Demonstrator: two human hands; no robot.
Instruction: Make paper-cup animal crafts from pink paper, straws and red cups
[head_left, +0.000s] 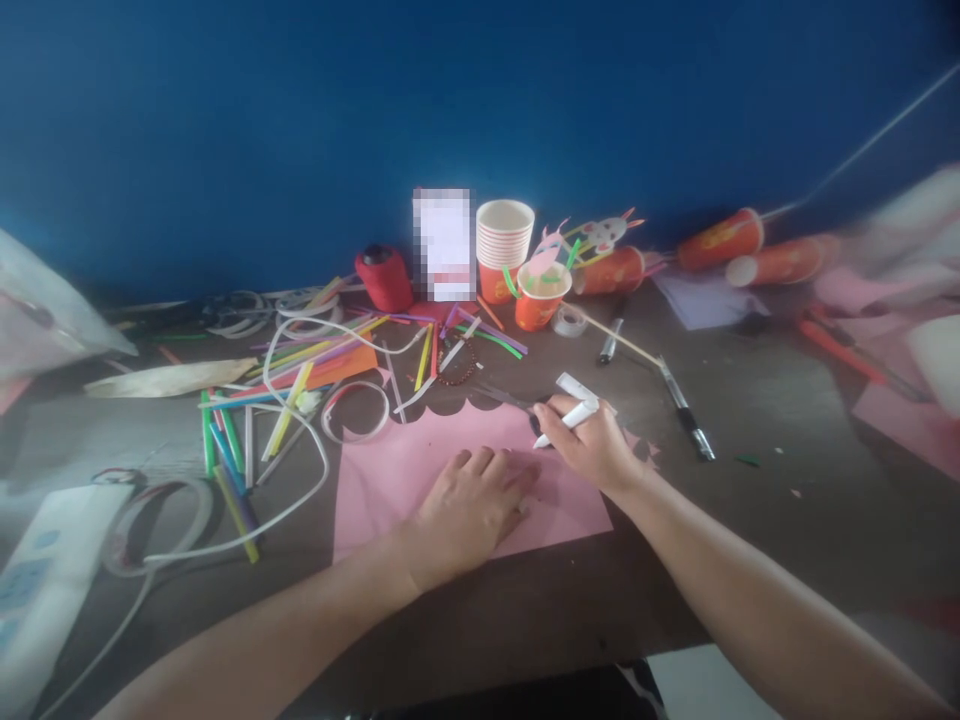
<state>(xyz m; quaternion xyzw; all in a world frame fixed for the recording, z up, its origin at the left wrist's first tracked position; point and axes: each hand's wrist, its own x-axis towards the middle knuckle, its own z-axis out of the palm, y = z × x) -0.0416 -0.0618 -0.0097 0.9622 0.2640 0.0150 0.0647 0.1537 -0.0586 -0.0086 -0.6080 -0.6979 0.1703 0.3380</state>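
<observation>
A sheet of pink paper with a scalloped far edge lies on the dark table before me. My left hand rests flat on it, fingers stretched towards the right, holding nothing. A white marker is gripped in my right hand, above the right part of the sheet. The marker's tip points down and to the left; I cannot tell whether it touches the paper. Just beyond the sheet's far edge, partly hidden by my right hand, lies a pair of scissors.
Left of the paper are coloured straws, a white cable, tape rolls and a power strip. Stacked paper cups and a decorated cup stand at the back. A pen lies to the right.
</observation>
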